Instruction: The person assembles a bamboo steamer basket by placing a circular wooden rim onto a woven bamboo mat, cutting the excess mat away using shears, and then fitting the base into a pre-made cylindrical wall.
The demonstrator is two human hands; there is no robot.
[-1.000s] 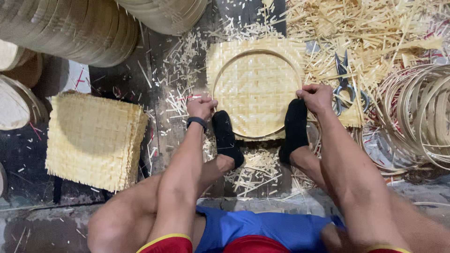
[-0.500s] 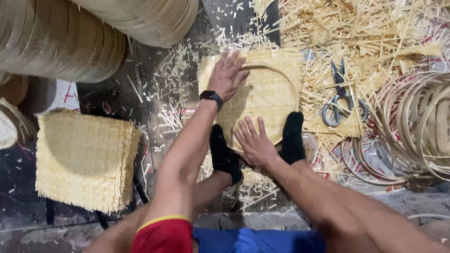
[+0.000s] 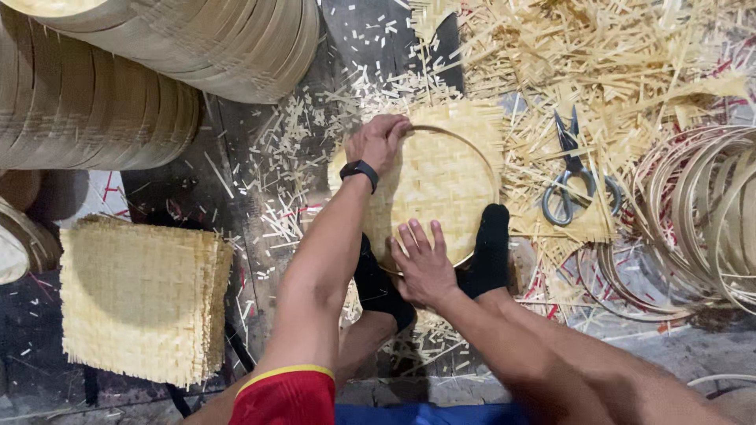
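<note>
Our left hand (image 3: 379, 142) grips the hoop (image 3: 480, 153) at ten o'clock on the mat (image 3: 441, 185); our right hand (image 3: 424, 264) presses flat, fingers spread, at six.

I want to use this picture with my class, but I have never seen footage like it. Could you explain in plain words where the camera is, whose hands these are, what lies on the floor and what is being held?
The picture comes from one camera worn on a person's head, looking down at their own arms and legs. There is no machine, only two bare hands. The left hand, with a dark wristband, grips the far rim of a round hoop that lies on a square woven bamboo mat. The right hand presses flat on the mat's near part. Two feet in black socks rest on the near edge. On the floor lie a stack of woven mats at the left, scissors and loose hoops at the right, and bamboo trimmings all around. Stacked round trays fill the top left.
</note>
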